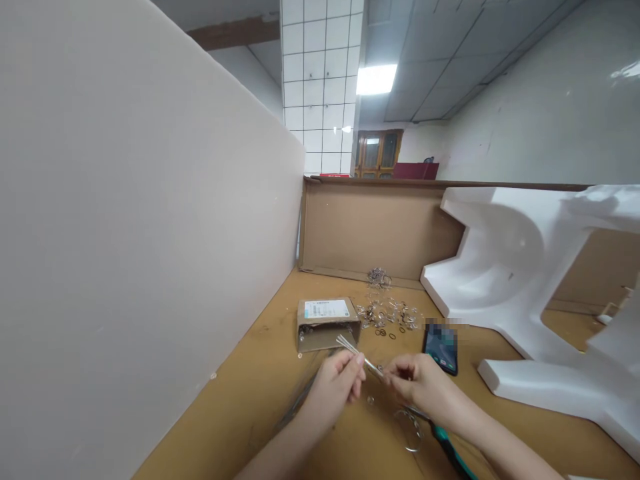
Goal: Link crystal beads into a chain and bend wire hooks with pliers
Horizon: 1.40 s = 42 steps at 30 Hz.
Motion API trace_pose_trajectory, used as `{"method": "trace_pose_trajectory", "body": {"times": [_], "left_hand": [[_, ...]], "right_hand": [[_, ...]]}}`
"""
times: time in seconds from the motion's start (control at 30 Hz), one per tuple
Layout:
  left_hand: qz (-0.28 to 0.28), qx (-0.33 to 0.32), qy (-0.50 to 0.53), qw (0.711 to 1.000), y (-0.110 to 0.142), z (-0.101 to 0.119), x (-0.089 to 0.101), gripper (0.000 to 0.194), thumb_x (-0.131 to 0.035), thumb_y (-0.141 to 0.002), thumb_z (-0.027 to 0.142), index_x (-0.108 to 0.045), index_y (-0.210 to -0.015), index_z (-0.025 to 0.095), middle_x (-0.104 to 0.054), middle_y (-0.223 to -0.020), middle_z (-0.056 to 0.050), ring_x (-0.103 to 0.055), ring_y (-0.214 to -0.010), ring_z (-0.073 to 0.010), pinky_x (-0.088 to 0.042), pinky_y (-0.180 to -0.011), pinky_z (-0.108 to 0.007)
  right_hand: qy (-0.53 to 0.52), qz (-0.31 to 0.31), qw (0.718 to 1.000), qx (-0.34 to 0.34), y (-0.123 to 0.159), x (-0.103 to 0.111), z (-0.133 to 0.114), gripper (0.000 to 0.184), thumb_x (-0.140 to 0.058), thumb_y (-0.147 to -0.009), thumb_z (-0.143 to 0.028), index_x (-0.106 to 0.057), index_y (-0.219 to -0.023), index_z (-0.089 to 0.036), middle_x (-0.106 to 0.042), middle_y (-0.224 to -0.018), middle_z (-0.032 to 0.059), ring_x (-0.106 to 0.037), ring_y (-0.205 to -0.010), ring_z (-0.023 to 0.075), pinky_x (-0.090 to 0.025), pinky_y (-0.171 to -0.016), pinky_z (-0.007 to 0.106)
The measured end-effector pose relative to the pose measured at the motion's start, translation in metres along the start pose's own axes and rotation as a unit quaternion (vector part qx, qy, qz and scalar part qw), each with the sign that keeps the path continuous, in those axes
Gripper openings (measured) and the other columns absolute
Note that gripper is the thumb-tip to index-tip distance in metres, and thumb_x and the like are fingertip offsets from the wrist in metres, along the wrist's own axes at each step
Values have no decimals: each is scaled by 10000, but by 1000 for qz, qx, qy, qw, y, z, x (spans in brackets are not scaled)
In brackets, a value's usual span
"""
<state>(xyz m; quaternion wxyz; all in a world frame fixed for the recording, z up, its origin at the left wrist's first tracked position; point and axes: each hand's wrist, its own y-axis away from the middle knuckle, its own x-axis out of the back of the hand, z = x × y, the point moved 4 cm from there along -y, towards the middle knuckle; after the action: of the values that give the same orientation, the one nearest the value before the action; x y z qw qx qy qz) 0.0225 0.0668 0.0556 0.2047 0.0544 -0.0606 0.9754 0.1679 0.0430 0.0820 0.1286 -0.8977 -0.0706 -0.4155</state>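
My left hand [341, 378] pinches a small bundle of thin silvery wires [346, 343], whose loose ends fan out toward the cardboard box. Their other end runs to my right hand [417, 381], whose fingers are closed on it. Beneath my right forearm lies a tool with a green and black handle [444, 440]; its head is partly hidden. A shiny metal ring [414, 440] rests beside that tool. Left of my left hand, thin dark strands [300, 397] lie blurred on the brown surface.
An open cardboard box [327, 327] with a white label stands ahead. Several small metal rings and pieces [387, 313] are scattered beside it. A phone [441, 348] lies at right. White foam [500, 260] fills the right side; a white panel [150, 233] rises at left.
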Motion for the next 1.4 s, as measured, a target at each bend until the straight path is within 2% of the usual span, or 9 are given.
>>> {"method": "trace_pose_trajectory", "body": {"times": [0.17,0.3,0.63,0.77,0.9,1.03,1.13,1.2,1.4], "left_hand": [[15,-196,-348,917,25,18,-5,231,-379,-848,236,-602,-844,177,-612,-839,-55,-520,-806,-191,-356,-725,-303],[-61,-169,-384,906,19,3,-17,201,-434,-820,201,-634,-837,194,-643,-825,-41,-555,-768,-182,-364,-684,-274],[-115,-144,-282,942,13,-27,-24,179,-474,-741,143,-648,-735,185,-639,-756,-14,-545,-689,-134,-371,-649,-222],[-93,-100,-201,970,10,-46,-23,139,-471,-728,154,-604,-690,168,-602,-669,1,-525,-649,-123,-375,-635,-231],[-84,55,24,995,0,-71,-23,163,-537,-702,305,-529,-666,147,-511,-556,36,-480,-505,-94,-400,-535,-236],[-79,91,180,976,-3,-72,-23,369,-656,-570,462,-504,-654,136,-523,-576,29,-493,-498,-86,-426,-538,-259],[-80,94,236,964,-2,-68,-23,418,-685,-536,483,-517,-668,125,-538,-579,21,-504,-495,-85,-431,-546,-269],[-79,99,255,958,-1,-67,-23,423,-699,-528,477,-523,-670,119,-543,-577,18,-506,-493,-84,-429,-546,-268],[-70,102,284,951,-2,-70,-21,403,-710,-540,449,-531,-668,111,-562,-584,3,-518,-495,-87,-426,-546,-265]], "right_hand": [[135,-44,989,43,3,0,0,207,-469,-627,-73,-615,-522,-177,-625,-545,9,-521,-518,126,-319,-511,220],[211,-90,970,79,4,-4,-10,220,-481,-642,-91,-660,-590,-208,-685,-636,34,-573,-581,154,-316,-533,234],[305,-158,930,133,6,-14,-10,195,-525,-547,-57,-618,-517,-225,-617,-470,-14,-532,-452,135,-229,-445,245],[325,-137,927,129,6,-15,-17,181,-527,-645,-91,-627,-562,-218,-639,-567,9,-589,-560,161,-325,-493,235],[316,2,940,132,13,23,-16,280,-442,-808,-209,-585,-1048,-224,-617,-1053,90,-567,-950,214,-425,-772,310],[294,156,943,22,37,64,34,271,-407,-834,-391,-621,-906,-241,-657,-944,81,-618,-814,226,-471,-681,318],[305,27,949,-71,62,42,91,298,-422,-812,-416,-666,-850,-250,-687,-891,93,-642,-752,251,-482,-653,344],[314,-15,945,-88,78,17,117,449,-534,-715,-444,-599,-1106,-231,-629,-1110,119,-590,-966,300,-468,-790,388],[374,-33,918,-124,93,-19,139,679,-514,-638,-345,-443,-1287,-154,-460,-1320,141,-426,-1177,339,-404,-888,452]]}}
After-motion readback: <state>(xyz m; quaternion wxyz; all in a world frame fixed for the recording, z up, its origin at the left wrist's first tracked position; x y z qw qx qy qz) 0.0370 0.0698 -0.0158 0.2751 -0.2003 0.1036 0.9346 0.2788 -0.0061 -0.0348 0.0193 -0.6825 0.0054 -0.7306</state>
